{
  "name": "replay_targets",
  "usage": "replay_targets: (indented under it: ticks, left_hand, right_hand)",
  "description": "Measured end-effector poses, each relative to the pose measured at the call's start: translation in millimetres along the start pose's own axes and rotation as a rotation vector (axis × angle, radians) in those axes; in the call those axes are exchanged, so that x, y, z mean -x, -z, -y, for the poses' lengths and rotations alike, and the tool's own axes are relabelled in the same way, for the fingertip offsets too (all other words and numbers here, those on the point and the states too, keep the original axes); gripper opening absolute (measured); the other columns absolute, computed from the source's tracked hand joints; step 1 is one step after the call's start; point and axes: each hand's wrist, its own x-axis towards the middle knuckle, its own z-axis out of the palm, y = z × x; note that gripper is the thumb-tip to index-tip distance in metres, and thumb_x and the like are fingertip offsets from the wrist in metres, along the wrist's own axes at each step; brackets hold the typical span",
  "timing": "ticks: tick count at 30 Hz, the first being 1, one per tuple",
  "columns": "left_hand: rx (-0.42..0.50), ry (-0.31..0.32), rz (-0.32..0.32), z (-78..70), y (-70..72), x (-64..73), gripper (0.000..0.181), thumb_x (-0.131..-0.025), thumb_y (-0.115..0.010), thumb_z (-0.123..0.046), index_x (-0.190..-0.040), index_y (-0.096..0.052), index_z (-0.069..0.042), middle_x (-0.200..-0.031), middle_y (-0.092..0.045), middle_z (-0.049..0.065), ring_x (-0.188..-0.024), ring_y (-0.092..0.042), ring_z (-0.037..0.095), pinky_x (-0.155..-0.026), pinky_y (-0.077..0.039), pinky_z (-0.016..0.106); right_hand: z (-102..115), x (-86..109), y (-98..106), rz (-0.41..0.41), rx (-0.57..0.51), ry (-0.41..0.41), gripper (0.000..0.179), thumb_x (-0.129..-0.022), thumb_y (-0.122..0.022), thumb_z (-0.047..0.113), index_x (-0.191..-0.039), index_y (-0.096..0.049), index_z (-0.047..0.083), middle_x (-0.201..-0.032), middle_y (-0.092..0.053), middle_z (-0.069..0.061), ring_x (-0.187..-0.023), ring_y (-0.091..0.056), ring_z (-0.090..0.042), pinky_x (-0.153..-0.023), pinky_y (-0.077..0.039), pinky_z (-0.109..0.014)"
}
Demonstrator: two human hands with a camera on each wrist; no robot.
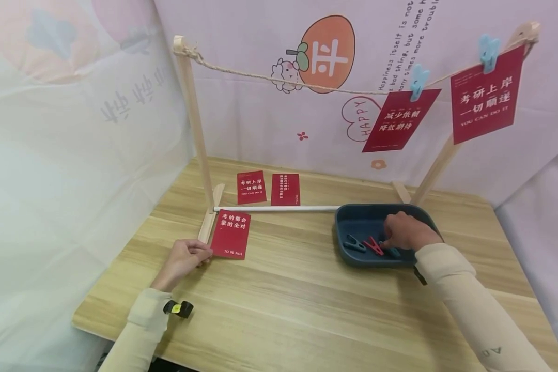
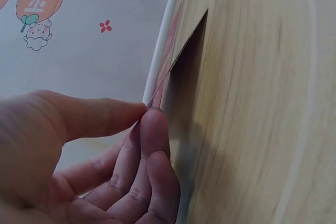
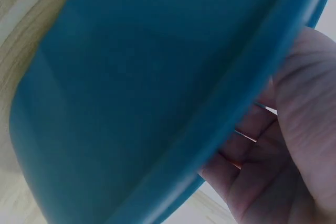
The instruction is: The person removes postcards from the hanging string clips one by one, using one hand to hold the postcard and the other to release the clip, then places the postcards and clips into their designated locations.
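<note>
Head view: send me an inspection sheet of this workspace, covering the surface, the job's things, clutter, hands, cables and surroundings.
Surface: wood-grain table.
Job's things: two hung cards, each clipped to the line by a light-blue peg; two flat cards behind the white rod; a front card in hand; tray holding dark pegs and a red peg.
Clutter: nothing seen.
Hands: left hand pinches the front card near its lower-left corner; right hand reaches into the tray, its grip unclear.
Cables: nothing seen.
Surroundings: printed backdrop behind, pale cloth at left.
</note>
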Motion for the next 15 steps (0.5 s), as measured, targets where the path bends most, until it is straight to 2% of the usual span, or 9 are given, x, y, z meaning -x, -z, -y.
replay_targets:
  ticks: [4,9,15]
  left_hand:
    - [-0.067,-0.022,-0.021,0.1,0.3,1.5,0.018,-0.099,-0.07,-0.009,-0.106,-0.075,0.006,-0.088,-0.079,0.01,-0.076,-0.071,0.012,-0.068,-0.059,0.022]
    - [-0.199,-0.056,-0.063,-0.9,0.5,4.3,0.016,-0.099,-0.071,-0.011,-0.104,-0.077,0.003,-0.089,-0.08,0.013,-0.077,-0.074,0.014,-0.068,-0.059,0.024]
    - [-0.304,-0.046,-0.114,-3.8,0.4,6.4,0.016,-0.099,-0.071,-0.014,-0.103,-0.078,0.0,-0.091,-0.079,0.012,-0.08,-0.07,0.018,-0.066,-0.056,0.027]
  right_hand:
    - [-3.4,-1.5,-2.9,0.002,0.007,-0.002,0.028,-0.09,-0.085,0.032,-0.092,-0.072,0.008,-0.089,-0.07,-0.008,-0.077,-0.064,-0.021,-0.072,-0.058,-0.043]
    - [-6.0,-1.2,-3.0,-0.005,0.015,0.007,0.031,-0.09,-0.084,0.035,-0.093,-0.073,0.007,-0.088,-0.07,-0.008,-0.078,-0.063,-0.022,-0.072,-0.058,-0.043]
    - [-2.0,3.5,4.2,-0.032,0.023,0.028,0.029,-0.093,-0.081,0.032,-0.096,-0.076,0.004,-0.087,-0.072,-0.008,-0.077,-0.065,-0.021,-0.072,-0.06,-0.045]
